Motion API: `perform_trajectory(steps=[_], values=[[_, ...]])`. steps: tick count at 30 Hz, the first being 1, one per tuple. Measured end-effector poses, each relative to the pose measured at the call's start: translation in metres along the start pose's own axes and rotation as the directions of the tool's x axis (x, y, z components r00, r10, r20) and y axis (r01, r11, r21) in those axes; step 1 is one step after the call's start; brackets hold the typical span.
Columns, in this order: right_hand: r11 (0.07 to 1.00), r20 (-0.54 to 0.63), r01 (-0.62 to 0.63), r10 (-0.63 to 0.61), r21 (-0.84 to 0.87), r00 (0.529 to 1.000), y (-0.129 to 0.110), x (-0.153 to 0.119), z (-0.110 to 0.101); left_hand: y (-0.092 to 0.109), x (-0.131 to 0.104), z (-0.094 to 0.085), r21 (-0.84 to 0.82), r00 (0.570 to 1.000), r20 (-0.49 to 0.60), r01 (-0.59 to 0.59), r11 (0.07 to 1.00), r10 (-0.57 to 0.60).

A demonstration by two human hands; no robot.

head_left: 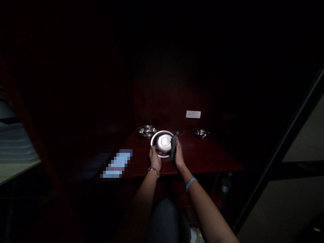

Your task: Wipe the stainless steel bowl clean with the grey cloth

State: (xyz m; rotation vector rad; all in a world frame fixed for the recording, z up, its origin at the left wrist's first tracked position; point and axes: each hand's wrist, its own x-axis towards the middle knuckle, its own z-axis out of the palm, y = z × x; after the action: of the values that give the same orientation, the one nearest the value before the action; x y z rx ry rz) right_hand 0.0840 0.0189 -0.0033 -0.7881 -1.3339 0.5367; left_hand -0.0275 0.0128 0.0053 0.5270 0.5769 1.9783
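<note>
Our left fingers (pixel 153 151) were closed on the near left rim of a steel dish (pixel 165 141), and our right fingers (pixel 178 145) pressed a dark cloth (pixel 173 147) against its right side. The dish was between them, seemingly raised over the table (pixel 210 158). We judged the cloth work on it to be under way rather than finished, since cloth and metal met and the dish was not yet set down. Beyond our left fingers sat a round steel pan (pixel 145 135); beyond our right fingers, farther right, sat a smaller steel bowl (pixel 201 136). We touched neither, and could not tell whether either was done or left. The cloth hid part of the dish's rim, and most of our fingertips were out of sight. Left of our left fingers, a bright patch (pixel 117 165) was too pixelated to name, and darkness hid much around us.
</note>
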Motion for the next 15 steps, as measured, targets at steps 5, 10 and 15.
perform_trajectory(steps=[5,10,15], values=[[0.991,-0.082,-0.028,0.018,-0.131,0.997,-0.001,-0.003,-0.005,-0.002,-0.002,-0.002,0.114,0.996,0.081,0.024,0.993,-0.034],[0.949,-0.137,0.037,-0.084,-0.312,0.987,-0.009,-0.004,-0.008,-0.004,-0.001,-0.004,0.173,0.992,0.118,0.029,0.985,-0.049],[0.853,-0.115,0.174,-0.262,-0.493,0.958,-0.02,-0.006,-0.008,-0.004,0.0,-0.004,0.143,0.986,0.156,0.037,0.989,-0.06]])
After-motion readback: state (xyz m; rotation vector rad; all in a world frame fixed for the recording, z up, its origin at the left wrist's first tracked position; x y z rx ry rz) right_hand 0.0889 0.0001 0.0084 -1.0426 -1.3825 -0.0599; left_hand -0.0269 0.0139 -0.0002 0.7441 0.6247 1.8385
